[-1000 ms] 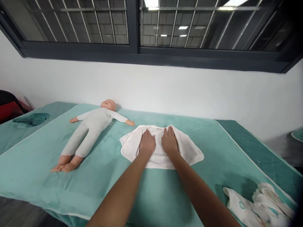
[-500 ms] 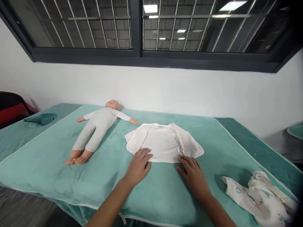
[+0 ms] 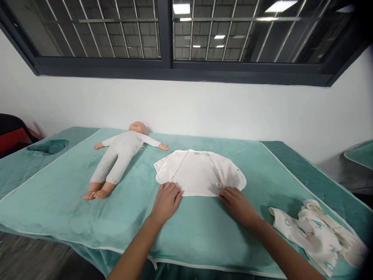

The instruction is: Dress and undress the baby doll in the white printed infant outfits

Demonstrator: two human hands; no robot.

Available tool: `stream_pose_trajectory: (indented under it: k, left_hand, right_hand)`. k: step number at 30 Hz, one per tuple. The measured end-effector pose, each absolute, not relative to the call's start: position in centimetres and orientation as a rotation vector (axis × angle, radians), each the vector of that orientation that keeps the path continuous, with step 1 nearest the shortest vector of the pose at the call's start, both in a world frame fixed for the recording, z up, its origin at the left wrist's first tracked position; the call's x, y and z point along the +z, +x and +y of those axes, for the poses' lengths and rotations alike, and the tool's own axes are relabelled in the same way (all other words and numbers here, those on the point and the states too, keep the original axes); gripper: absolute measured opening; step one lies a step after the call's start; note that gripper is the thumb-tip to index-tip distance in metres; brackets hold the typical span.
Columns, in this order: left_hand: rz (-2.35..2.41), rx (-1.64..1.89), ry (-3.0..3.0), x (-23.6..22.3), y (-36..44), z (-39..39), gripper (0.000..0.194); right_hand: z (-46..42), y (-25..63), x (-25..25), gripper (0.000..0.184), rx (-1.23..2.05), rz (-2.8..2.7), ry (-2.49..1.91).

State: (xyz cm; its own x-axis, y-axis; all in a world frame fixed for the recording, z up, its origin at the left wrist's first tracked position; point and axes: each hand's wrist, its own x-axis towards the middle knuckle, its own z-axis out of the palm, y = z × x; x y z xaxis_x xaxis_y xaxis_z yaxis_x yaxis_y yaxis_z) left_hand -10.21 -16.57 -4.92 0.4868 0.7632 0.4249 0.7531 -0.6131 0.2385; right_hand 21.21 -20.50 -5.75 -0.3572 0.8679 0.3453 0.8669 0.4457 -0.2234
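Observation:
A white baby shirt (image 3: 198, 177) lies spread out with its front open, a small label at the neck. My left hand (image 3: 166, 201) is closed on its lower left edge, fingers together and bent over the cloth. At the lower right edge my right hand (image 3: 239, 205) pinches the hem between thumb and fingers; the fingertips are partly hidden. Left of the shirt a baby doll (image 3: 121, 153) in a white bodysuit rests on its back, arms spread, head toward the wall.
A teal padded sheet (image 3: 201, 233) covers the surface. Crumpled white printed baby clothes (image 3: 317, 233) lie at the right. A small dark teal cushion (image 3: 48, 147) and a red and black bag (image 3: 14, 134) are at the far left. Behind stands a white wall (image 3: 204, 109) below a barred window.
Both hands have come out from inside the opened shirt and down to its lower edge, then closed on the hem. The shirt's right side is spread flatter. The doll stays put.

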Motion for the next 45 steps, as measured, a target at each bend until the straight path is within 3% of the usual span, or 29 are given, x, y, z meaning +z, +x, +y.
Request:
stream_pose_trajectory:
  k: [6,17,21,27,35,41,45]
  left_hand:
    - [1.429,0.844,2.615,-5.0,-10.1,-16.7,0.025]
    - [1.504,1.056,2.397,-5.9,-10.3,-16.0,0.022]
    - [1.528,1.065,2.391,-5.9,-10.1,-15.9,0.022]
    - [1.553,1.052,2.400,-5.9,-10.0,-15.8,0.023]
    - [1.606,1.087,2.357,-5.9,-9.8,-16.1,0.021]
    - [1.757,1.249,2.189,-6.4,-10.6,-15.9,0.015]
    - [1.946,1.382,1.760,-6.9,-11.5,-15.4,0.022]
  right_hand:
    - [-14.8,27.9,-6.4,0.030,0.021,-1.409,-1.899]
    - [-13.7,29.5,-7.0,0.041,0.481,-1.733,-1.824]
    - [-13.6,29.8,-6.5,0.040,0.532,-1.445,-1.781]
    - [-8.8,33.1,-5.4,0.039,0.328,-0.858,-1.630]
    - [-7.6,34.0,-8.2,0.036,-0.028,-0.962,-1.821]
    - [-8.3,33.8,-8.6,0.045,-0.059,-1.092,-2.039]
    - [-9.0,34.0,-8.3,0.041,0.139,-1.028,-1.977]
